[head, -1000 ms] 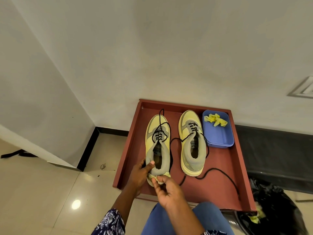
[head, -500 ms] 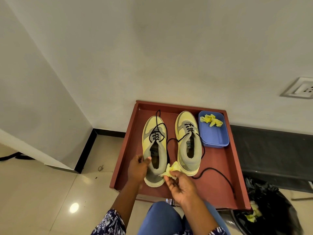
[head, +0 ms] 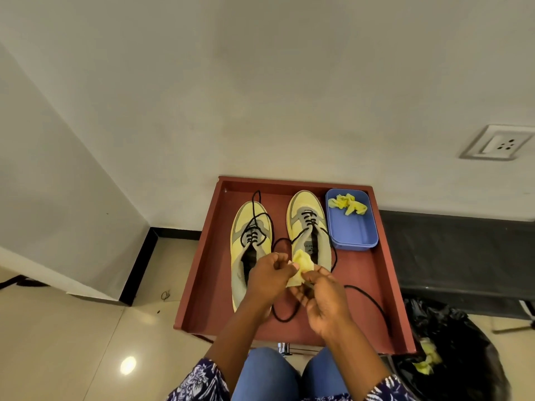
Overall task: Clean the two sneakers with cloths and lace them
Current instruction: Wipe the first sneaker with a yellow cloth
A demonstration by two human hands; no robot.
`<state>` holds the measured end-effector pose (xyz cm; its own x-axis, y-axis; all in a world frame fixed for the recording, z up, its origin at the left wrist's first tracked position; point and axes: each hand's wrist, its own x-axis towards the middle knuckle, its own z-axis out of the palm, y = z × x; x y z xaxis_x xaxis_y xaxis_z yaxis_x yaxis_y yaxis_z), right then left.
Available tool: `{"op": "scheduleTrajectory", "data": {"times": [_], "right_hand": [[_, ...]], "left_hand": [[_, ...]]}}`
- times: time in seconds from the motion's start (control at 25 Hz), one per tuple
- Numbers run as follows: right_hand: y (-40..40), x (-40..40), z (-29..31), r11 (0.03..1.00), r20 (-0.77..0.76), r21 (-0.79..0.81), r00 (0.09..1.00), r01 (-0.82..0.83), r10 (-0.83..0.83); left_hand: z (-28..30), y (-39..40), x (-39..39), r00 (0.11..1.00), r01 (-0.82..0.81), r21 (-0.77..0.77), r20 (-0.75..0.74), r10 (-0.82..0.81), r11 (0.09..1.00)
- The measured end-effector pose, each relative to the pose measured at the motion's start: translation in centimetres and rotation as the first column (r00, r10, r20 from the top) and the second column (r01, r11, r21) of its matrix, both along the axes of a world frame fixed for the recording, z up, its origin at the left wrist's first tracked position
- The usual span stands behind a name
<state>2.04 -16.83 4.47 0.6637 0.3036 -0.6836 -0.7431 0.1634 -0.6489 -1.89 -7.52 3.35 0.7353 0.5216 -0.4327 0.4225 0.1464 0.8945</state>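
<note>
Yellow cloth (head: 301, 266), soft and light, was pinched between left hand (head: 270, 274) and right hand (head: 321, 296) above two sneakers (head: 250, 250) on the red tray (head: 388, 285); any bunched fold looked grippable.

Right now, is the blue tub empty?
No, a crumpled yellow cloth lies inside the blue tub on the red tray.
</note>
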Motion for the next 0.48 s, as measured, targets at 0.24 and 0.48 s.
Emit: {"op": "scheduleTrajectory", "data": {"times": [0.24,0.48], "right_hand": [[-1.6,3.3,-0.2,0.997,0.077,-0.07,0.997,-0.013,0.019],[-3.6,7.2,-0.9,0.992,0.123,-0.082,0.988,0.101,-0.09]], "left_hand": [[-1.1,-1.4,3.7,0.999,0.032,0.068,-0.045,-0.029,0.997],[-2.2,-3.4,8.1,0.997,0.052,0.09,-0.055,-0.047,0.995]]}}
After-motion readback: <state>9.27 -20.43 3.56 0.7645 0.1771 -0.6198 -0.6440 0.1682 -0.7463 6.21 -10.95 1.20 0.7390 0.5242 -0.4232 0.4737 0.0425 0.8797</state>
